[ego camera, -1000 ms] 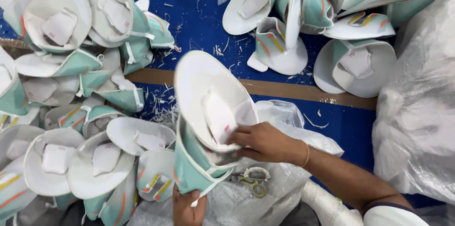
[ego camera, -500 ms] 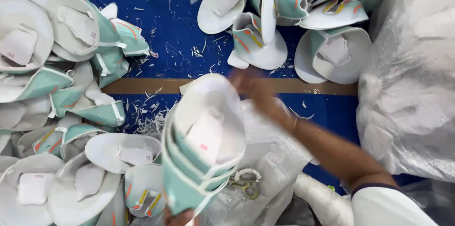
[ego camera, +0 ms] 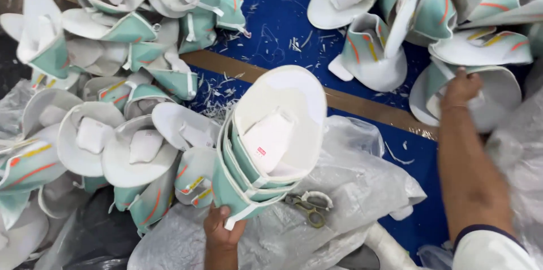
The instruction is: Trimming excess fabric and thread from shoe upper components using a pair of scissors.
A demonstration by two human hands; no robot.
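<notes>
The left hand [ego camera: 222, 229] grips from below a nested stack of shoe uppers [ego camera: 266, 145], mint-green fabric with smooth white oval insoles, held near the centre over crinkled clear plastic sheeting [ego camera: 362, 174]. The right hand [ego camera: 461, 90] reaches to the far right and rests on a single white upper [ego camera: 498, 100]; whether its fingers close on it is hard to make out. Small scissors [ego camera: 308, 208] lie on the plastic. A heap of uppers [ego camera: 113, 77] at left is cut off by the frame.
</notes>
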